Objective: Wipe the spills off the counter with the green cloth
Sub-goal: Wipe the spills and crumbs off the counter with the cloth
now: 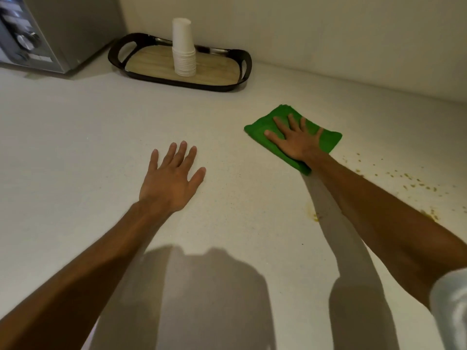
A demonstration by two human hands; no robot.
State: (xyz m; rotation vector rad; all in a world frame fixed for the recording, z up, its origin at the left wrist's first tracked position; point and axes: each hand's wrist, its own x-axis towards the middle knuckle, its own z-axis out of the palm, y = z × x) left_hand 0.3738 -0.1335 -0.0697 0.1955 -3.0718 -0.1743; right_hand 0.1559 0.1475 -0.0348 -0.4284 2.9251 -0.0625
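Note:
A folded green cloth point(326, 140) lies flat on the white counter point(75, 147), right of centre. My right hand point(294, 141) presses down on it with the fingers spread, palm flat. Yellowish crumbs and droplets point(414, 183) are scattered on the counter to the right of the cloth, and a yellow smear point(314, 216) shows beside my right forearm. My left hand point(171, 179) rests flat on the bare counter, fingers apart, holding nothing.
A dark tray with a wooden base point(146, 64) stands at the back against the wall and carries a stack of white paper cups point(183, 49). A silver microwave point(50, 31) fills the back left corner. The wall runs along the far edge.

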